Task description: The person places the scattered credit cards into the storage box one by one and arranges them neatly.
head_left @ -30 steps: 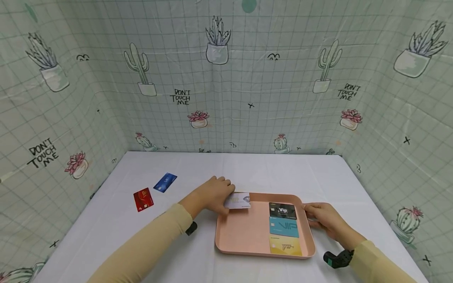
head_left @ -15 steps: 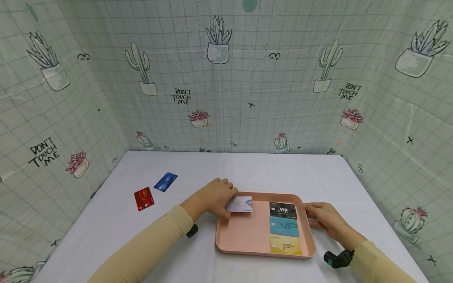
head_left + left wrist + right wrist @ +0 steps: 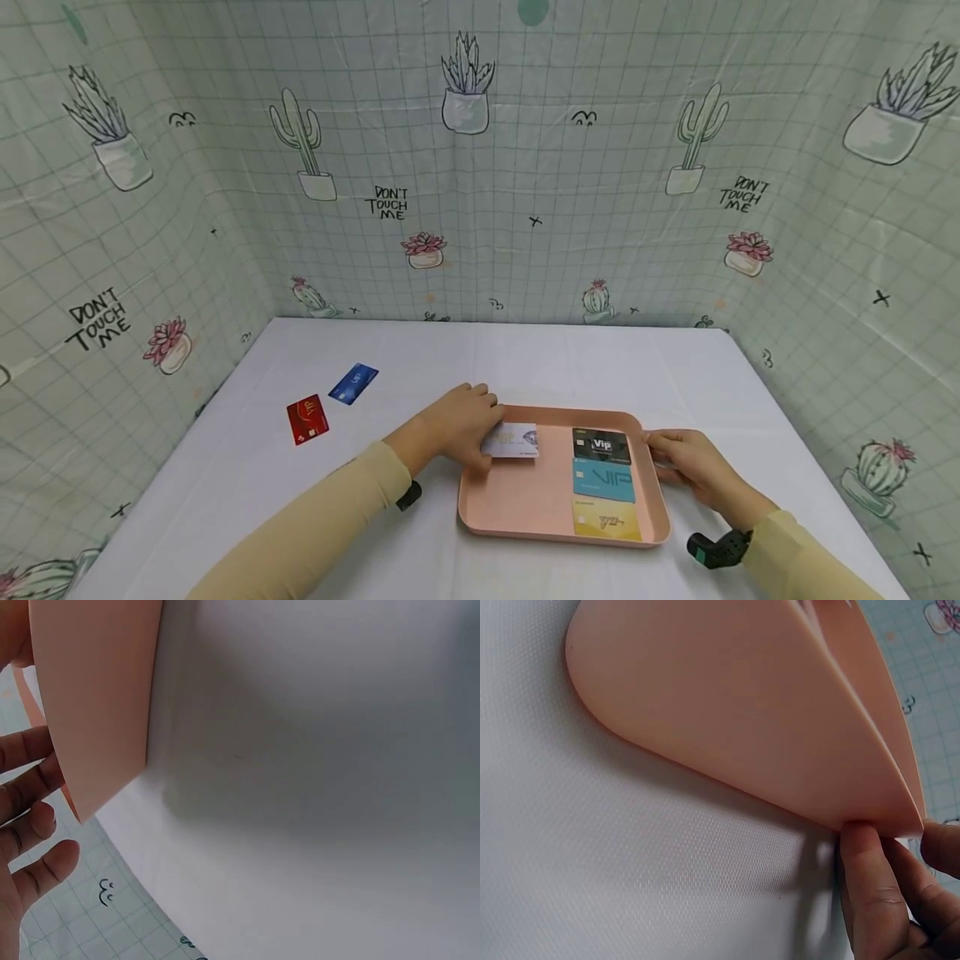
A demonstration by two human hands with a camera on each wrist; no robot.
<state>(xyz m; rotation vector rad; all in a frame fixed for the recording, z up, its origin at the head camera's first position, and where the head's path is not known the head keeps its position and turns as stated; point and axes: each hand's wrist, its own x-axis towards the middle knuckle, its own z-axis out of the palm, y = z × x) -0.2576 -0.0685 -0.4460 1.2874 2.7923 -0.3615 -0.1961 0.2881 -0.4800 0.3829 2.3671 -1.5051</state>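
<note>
Gingerly, we're pinching a rectangular white plastic-looking card with our left hand, far left in the round-cornered pink tray our right hand is gripping, uneven release risking a crooked drop.

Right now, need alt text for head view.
A left hand holds a white card at the back left of a pink tray; the right hand grips its right edge. Black card, teal card and yellow card sit inside its right side; red card and blue card lie on the table to its left.
</note>
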